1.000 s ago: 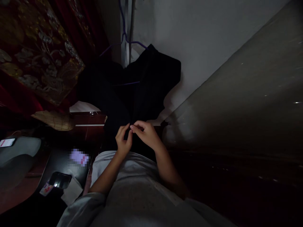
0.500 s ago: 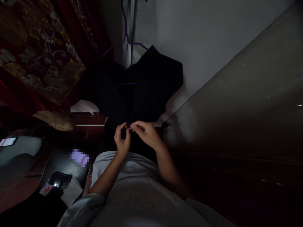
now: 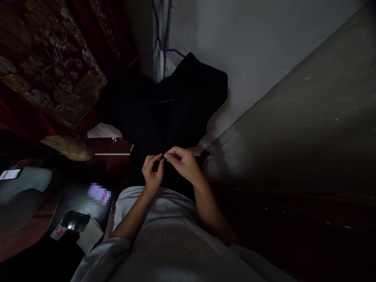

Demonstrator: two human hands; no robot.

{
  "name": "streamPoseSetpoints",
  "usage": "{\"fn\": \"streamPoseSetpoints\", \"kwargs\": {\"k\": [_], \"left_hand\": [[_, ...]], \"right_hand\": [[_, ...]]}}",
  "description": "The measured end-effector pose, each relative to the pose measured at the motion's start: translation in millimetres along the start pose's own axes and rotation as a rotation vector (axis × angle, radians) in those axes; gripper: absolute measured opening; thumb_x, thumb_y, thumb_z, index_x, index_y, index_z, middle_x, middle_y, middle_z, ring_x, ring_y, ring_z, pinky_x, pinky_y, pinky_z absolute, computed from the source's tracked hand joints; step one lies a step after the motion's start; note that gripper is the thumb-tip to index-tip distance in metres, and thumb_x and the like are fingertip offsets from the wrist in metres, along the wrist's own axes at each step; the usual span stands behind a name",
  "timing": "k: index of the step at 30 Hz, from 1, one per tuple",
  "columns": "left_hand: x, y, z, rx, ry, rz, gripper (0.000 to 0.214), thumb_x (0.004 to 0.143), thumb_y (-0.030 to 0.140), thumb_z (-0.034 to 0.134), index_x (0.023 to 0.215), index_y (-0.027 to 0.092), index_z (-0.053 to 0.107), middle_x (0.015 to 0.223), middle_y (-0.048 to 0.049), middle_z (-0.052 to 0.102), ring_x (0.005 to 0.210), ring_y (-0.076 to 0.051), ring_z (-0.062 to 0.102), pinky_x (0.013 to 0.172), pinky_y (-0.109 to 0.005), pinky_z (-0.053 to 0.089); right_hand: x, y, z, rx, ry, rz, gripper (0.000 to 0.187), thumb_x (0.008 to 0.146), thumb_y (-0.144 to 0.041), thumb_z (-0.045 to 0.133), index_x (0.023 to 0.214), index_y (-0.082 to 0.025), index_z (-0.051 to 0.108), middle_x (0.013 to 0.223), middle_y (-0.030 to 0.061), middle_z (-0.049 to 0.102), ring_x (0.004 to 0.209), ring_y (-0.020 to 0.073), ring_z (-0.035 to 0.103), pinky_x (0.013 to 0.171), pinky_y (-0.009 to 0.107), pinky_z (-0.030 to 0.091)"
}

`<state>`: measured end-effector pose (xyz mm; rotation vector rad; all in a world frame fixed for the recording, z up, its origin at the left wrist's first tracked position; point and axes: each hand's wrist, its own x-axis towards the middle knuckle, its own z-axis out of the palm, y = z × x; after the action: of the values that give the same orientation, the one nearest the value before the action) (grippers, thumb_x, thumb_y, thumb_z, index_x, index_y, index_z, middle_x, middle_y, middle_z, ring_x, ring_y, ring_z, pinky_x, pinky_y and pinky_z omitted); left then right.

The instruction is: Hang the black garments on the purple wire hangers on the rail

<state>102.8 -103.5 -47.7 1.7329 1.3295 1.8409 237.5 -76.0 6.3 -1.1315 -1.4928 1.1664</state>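
Observation:
A dark short-sleeved shirt hangs by its shoulders on a purple hanger, its neck open in a deep V. At the lower point of that V both of my hands meet on the cloth. My left hand pinches the front edge between thumb and fingers. Close beside it, nearly touching, my right hand grips the other front edge with thumb and forefinger. Whether a button lies between the fingertips is too dark to tell.
Left of me, a black seat bears a dark phone, a card, a pale paper and a blurred-out purple item. Another lit phone lies farther left. A red embroidered curtain and a grey wall stand behind.
Both hands have shifted slightly up and to the right along with the shirt front. The left fingertips have drawn nearer to the thumb.

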Motion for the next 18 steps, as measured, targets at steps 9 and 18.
{"fn": "streamPoseSetpoints", "kwargs": {"k": [9,18], "left_hand": [[-3.7,-5.2,1.8,-0.038,-0.058,-0.088,0.011,0.097,0.024,0.067,0.101,0.016,0.074,0.085,-0.0046,0.066,0.081,-0.017,0.063,0.076,-0.029,0.051],[-3.9,-50.0,3.3,0.054,-0.190,-0.141,0.016,0.097,0.027,0.065,0.086,0.015,0.067,0.081,-0.0046,0.063,0.077,-0.017,0.062,0.073,-0.027,0.048]], "right_hand": [[11.4,-16.0,-0.6,0.267,-0.035,0.308,0.023,0.071,-0.041,0.063,0.069,-0.018,0.064,0.051,-0.0014,0.054,0.042,0.0079,0.040,0.041,0.023,0.028],[138.8,-115.6,-20.2,0.369,0.251,-0.133,0.031,0.093,-0.044,0.061,0.074,-0.020,0.056,0.062,-0.0012,0.043,0.049,0.0077,0.034,0.046,0.024,0.022]]}}
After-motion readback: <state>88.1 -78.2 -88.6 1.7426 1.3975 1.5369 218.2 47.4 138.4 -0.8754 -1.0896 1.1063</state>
